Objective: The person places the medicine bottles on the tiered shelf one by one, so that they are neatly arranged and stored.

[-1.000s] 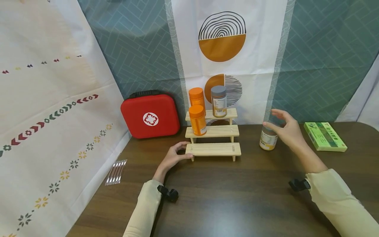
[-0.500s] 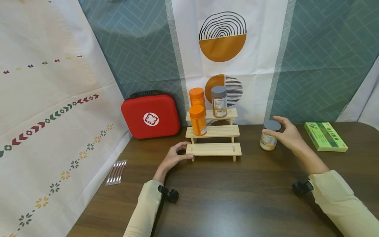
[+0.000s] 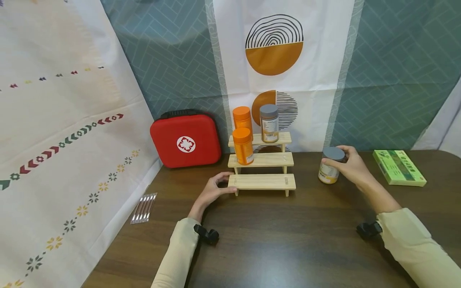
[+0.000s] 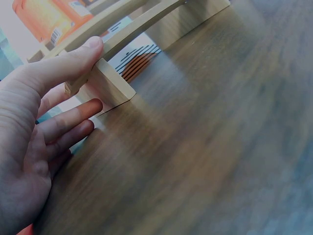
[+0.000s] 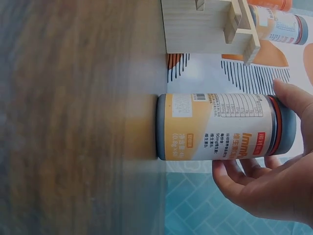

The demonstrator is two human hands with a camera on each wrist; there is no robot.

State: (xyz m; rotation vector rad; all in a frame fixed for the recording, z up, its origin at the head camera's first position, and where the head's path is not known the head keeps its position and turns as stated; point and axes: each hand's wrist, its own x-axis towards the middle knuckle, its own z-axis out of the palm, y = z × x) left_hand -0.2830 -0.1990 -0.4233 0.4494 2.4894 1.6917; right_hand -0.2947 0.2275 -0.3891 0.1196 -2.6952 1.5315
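Observation:
In the head view my left hand [image 3: 214,193] grips the left end of the lowest step of a three-step wooden display stand [image 3: 262,181]. The left wrist view shows the thumb [image 4: 90,49] against the board's edge and the other fingers [image 4: 73,120] beside the stand's leg. My right hand [image 3: 353,167] holds a supplement bottle [image 3: 328,173] with a grey lid near its top, thumb on one side and fingers on the other. That bottle [image 5: 215,127] stands upright on the table, its label facing the right wrist camera.
Two orange bottles [image 3: 244,149] and another grey-lidded bottle [image 3: 269,126] stand on the upper steps. A red first-aid case [image 3: 185,142] is at back left, a pack of swabs [image 3: 143,208] in front. A green box [image 3: 399,168] lies right of my right hand.
My right hand has come down from above the grey-lidded bottle and taken hold of it near the lid. My left hand keeps its hold on the stand. The head view has shifted slightly.

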